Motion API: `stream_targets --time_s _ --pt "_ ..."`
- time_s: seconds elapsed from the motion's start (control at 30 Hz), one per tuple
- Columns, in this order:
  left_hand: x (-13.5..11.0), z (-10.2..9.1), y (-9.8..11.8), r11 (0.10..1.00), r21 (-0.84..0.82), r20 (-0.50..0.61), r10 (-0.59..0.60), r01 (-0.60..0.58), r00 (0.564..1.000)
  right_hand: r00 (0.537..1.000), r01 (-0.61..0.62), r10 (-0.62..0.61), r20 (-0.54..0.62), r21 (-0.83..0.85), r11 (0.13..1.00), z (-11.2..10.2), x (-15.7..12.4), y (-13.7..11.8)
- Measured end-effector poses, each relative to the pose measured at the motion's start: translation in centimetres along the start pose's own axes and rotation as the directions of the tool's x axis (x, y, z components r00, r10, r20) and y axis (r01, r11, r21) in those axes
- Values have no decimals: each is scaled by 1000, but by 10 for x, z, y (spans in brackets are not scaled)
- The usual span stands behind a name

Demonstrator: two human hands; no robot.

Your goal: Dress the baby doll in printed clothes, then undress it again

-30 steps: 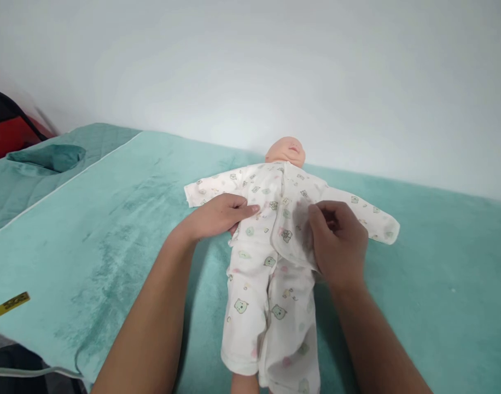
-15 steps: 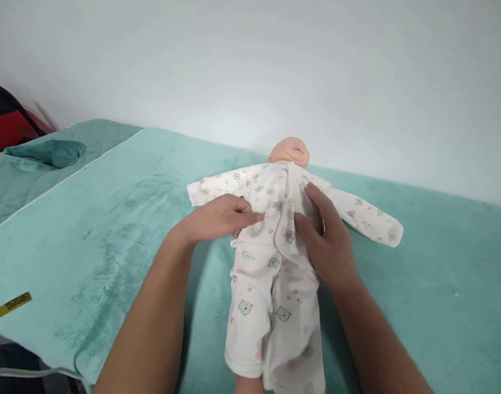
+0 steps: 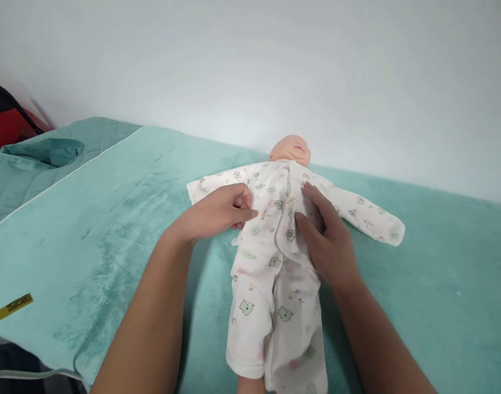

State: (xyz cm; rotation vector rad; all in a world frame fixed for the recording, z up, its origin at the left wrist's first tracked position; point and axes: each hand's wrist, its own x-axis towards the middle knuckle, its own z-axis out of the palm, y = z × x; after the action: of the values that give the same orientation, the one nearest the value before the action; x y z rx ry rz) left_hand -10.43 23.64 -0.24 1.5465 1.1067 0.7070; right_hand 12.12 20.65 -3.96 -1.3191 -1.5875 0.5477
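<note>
A doll (image 3: 289,148) lies on its back on a teal plush cover, its head by the wall and both arms spread out. It wears a white long-sleeved baby top (image 3: 271,191) and matching trousers (image 3: 250,306), both printed with small bears. My left hand (image 3: 228,210) is beside the top's left side, fingers curled in and thumb laid along them; no cloth shows between them. Over the right side of the chest rests my right hand (image 3: 328,235), its thumb and fingers apart on the front flap. The doll's lower legs are mostly cut off by the frame.
Behind the doll's head rises a pale wall (image 3: 250,71). A folded teal cloth (image 3: 49,152) lies at the far left, near a red and black object (image 3: 8,123). At the lower left are a yellow printed strip (image 3: 10,309) and a pale cable (image 3: 33,375).
My left hand has lifted slightly up and left off the side of the top, and its fingers have curled in more. My right hand stays on the chest, nearly still.
</note>
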Motion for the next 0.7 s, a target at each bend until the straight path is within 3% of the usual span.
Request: stream_targets --time_s 0.37,0.5,0.6,0.7 --pt "-20 -10 16 983 -121 67 149 -140 986 1000 -18 18 3 10 1000 0 0 -1" --pt "-21 -1 24 979 176 182 74 -106 981 1000 -30 30 -2 22 999 0 0 -2" --pt "-18 6 24 890 439 181 46 -123 982 999 -39 39 -5 30 999 1 -1 -1" --pt "-15 11 23 829 533 223 54 -168 973 999 -35 35 2 39 999 1 -1 0"
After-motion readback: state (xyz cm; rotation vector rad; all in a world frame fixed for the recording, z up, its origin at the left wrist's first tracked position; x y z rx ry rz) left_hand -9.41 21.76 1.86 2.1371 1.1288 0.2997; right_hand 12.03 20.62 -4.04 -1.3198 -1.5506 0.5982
